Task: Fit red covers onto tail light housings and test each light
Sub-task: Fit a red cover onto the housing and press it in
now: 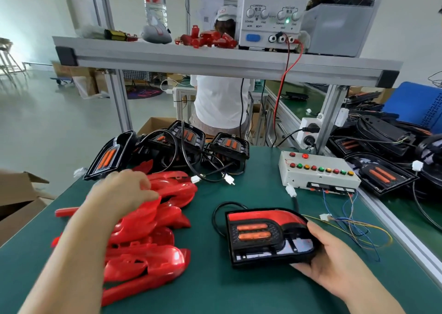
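A black tail light housing with two orange strips and a red band along its top lies on the green mat, a black cable looping from its left side. My right hand grips its right edge. A heap of glossy red covers lies to the left. My left hand rests on the heap's top with its fingers curled around one red cover. Several bare black housings with cables stand at the mat's far edge.
A white test box with coloured buttons sits at the right, loose wires and a white plug before it. A power supply stands on the shelf above. More housings pile at the far right. Cardboard boxes stand left. A person stands behind the bench.
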